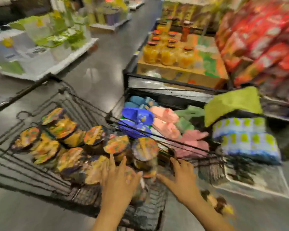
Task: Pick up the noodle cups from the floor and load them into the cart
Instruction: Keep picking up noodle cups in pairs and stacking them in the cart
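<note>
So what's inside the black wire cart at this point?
The cart holds a pile of noodle cups with orange-yellow lids, some tilted. The left hand and right hand are at its near end, open. Anything beneath the top cups is covered.

Noodle cups (70, 129) with mottled orange-yellow lids edged in dark purple, black wire cart (32, 90), bright blue slippers (137, 115), salmon-pink slippers (165, 114), lime-green cloth (232, 102), blue-and-white pack (245, 140) patterned with green shapes, yellow-orange jars (167, 54), red packets (260, 39), grey floor (97, 70)
</note>
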